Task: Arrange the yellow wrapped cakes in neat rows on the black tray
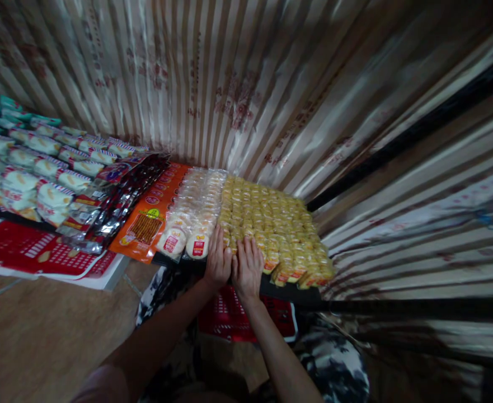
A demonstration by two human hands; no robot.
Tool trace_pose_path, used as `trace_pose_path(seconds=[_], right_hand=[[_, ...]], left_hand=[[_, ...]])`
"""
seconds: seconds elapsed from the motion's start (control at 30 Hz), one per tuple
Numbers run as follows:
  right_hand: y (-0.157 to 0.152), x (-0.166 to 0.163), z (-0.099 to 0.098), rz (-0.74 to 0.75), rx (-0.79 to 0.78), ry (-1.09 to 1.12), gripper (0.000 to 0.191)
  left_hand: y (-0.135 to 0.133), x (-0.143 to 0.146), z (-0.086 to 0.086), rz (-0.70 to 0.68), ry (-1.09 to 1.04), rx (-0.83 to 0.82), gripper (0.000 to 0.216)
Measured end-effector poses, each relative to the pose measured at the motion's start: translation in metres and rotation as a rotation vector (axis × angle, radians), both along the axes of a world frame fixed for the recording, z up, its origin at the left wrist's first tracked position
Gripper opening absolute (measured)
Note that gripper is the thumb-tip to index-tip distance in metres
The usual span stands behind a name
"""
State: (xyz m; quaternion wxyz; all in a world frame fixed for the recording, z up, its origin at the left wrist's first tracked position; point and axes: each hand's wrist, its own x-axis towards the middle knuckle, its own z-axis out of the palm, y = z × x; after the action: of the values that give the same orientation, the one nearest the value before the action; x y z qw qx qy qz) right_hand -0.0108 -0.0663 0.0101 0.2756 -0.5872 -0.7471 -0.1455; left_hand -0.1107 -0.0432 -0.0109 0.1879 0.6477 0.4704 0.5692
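Observation:
My left hand (218, 259) lies with its fingers stretched over the front left corner of a block of small yellow-wrapped snack packs (277, 215). Beside it, my right hand (247, 266) rests flat on the front of the same block, fingers extended. Neither hand grips a pack; the palms hide the packs under them. Just left of my left hand stand two rows of clear-wrapped round white crackers (198, 244) with red labels. Next to these lies an orange snack bag (145, 224) with a picture of brown sticks.
Farther left, dark shiny packets (124, 193) overlap, then rows of white snack bags (55, 196) and green bags (13, 115). Red printed panels (74, 254) hang below the dark shelf edge. A striped curtain (179, 84) backs the shelf, and a black pole (405, 137) slants at the right.

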Motion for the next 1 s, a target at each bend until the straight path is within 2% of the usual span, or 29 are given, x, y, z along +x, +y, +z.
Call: trace_pose_path(seconds=[0.33,0.5,0.67,0.73,0.87,1.0], right_hand=[[-0.001,0.001,-0.001,-0.011,-0.018,0.022,0.045],[-0.014,0.007,0.001,-0.044,-0.015,0.018,0.047],[-0.043,0.035,-0.009,-0.261,0.058,0.102,0.053],[-0.053,0.043,-0.015,-0.293,0.037,0.121,0.054],[-0.061,0.043,-0.024,-0.175,-0.024,0.135,0.055],[-0.052,0.038,-0.029,-0.1,-0.035,0.149,0.052]], left_hand=[[-0.002,0.001,0.002,0.0,0.122,0.029,0.056],[-0.002,0.001,0.001,0.009,0.143,0.052,0.056],[-0.003,0.004,0.004,0.029,0.211,0.069,0.057],[-0.004,0.005,0.006,0.05,0.259,0.069,0.058],[-0.005,0.007,0.008,0.085,0.359,0.043,0.059],[-0.003,0.009,0.007,0.094,0.466,0.045,0.061]])
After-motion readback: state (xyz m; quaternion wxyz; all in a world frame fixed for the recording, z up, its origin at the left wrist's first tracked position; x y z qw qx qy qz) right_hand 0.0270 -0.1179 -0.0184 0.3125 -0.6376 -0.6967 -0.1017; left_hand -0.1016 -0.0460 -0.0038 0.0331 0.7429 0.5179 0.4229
